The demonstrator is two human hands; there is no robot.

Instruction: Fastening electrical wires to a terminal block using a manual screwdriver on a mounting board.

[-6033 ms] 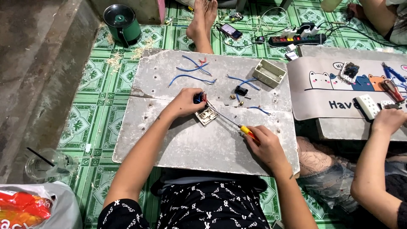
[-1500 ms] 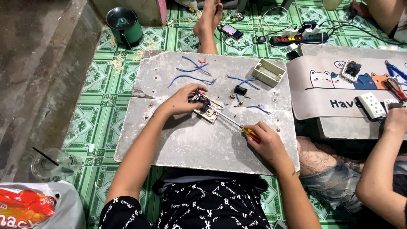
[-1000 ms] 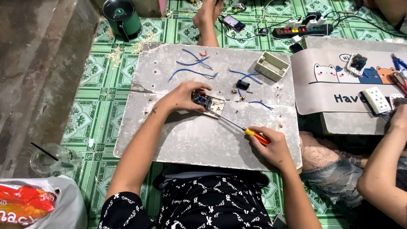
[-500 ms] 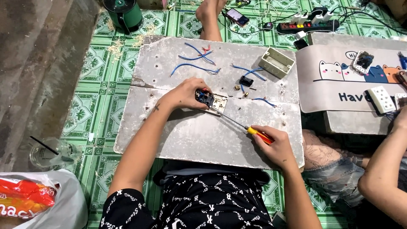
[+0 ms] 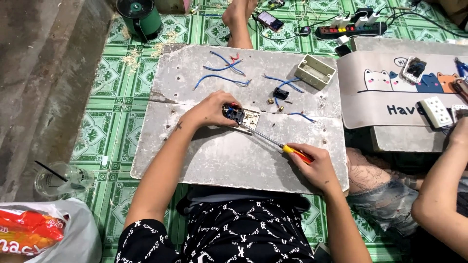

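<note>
My left hand [image 5: 210, 110] presses down on a white switch plate [image 5: 246, 120] with a dark module in it, lying on a grey board [image 5: 234, 160]. In my right hand [image 5: 317, 163] I grip a screwdriver [image 5: 278, 144] with a yellow and red handle. Its thin shaft runs up and left, and the tip meets the plate near my left fingers.
Blue wire pieces [image 5: 222, 78], a small black part [image 5: 280, 93] and an open white box [image 5: 315, 71] lie on the far half of the board. A power strip [image 5: 351, 30] and a green fan [image 5: 141, 17] stand beyond. Another person's arm [image 5: 441, 190] reaches over a cat-print mat [image 5: 375, 97] at right. A plastic cup [image 5: 58, 180] sits at left.
My hands stay in place on the plate and the screwdriver. The view has shifted slightly, so the board sits a little lower and further right in the picture.
</note>
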